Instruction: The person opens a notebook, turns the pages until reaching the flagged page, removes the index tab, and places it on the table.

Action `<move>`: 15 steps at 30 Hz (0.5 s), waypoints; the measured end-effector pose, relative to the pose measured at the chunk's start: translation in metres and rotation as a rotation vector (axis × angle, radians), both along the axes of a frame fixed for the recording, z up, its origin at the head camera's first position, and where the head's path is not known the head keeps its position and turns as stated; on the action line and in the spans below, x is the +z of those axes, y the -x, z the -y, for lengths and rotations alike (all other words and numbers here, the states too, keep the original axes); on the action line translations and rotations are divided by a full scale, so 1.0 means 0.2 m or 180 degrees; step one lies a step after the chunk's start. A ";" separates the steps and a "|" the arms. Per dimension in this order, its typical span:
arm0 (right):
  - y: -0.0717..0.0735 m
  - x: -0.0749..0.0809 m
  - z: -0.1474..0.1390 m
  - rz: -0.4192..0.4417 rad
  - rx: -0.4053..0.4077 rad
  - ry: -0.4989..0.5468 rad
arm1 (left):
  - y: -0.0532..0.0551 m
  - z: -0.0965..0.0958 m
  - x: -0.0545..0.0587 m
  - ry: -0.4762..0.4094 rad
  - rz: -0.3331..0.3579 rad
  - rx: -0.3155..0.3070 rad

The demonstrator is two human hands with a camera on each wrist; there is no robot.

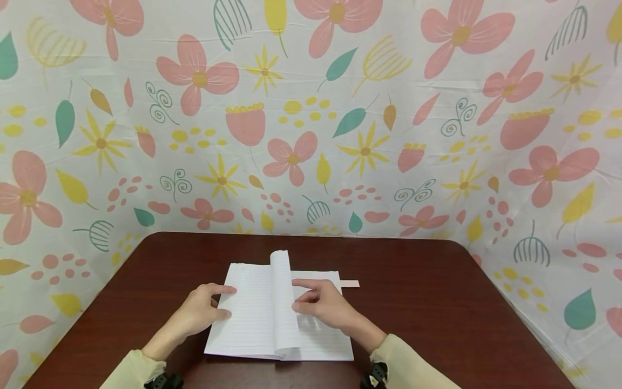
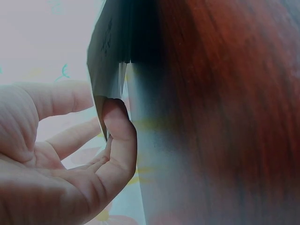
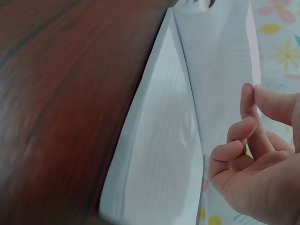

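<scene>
An open lined notebook (image 1: 248, 324) lies on the table. One of its pages (image 1: 284, 308) stands raised and curved near the middle. My left hand (image 1: 195, 312) holds the notebook's left edge, thumb and index finger on the page; the left wrist view shows fingers curled under the cover (image 2: 105, 61). With thumb and index fingertip, my right hand (image 1: 328, 305) pinches the edge of the raised page (image 3: 220, 61), its other fingers bent. Below that page, the lined right-hand page (image 3: 161, 140) shows.
A pale strip (image 1: 350, 283) sticks out from the notebook's right side near its top. The dark brown table (image 1: 413, 292) has rounded far corners. Behind it hangs a white flower-patterned cloth (image 1: 301, 119).
</scene>
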State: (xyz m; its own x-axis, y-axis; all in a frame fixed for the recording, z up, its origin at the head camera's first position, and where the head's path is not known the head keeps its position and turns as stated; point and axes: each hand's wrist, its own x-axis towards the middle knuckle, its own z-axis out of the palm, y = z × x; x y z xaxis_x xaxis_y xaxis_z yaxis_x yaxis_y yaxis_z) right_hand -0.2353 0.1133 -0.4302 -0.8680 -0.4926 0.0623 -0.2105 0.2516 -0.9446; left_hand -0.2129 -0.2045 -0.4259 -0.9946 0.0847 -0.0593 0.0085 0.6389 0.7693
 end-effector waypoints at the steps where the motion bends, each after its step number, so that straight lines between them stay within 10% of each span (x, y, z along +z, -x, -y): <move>1: 0.00 0.00 0.01 -0.0002 0.0003 -0.0012 | 0.00 0.00 0.00 0.0003 -0.0001 0.0003; 15: -0.01 -0.01 0.19 0.0105 0.0063 0.0053 | 0.00 0.00 -0.01 -0.0058 -0.0086 0.0001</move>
State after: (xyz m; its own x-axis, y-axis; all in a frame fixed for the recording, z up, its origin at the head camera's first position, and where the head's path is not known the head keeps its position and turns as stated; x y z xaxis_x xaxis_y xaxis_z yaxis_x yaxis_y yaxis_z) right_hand -0.2342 0.0745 -0.4330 -0.8598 -0.5089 0.0420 -0.1839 0.2319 -0.9552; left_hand -0.2120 -0.2043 -0.4273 -0.9959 0.0852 -0.0308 0.0294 0.6247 0.7803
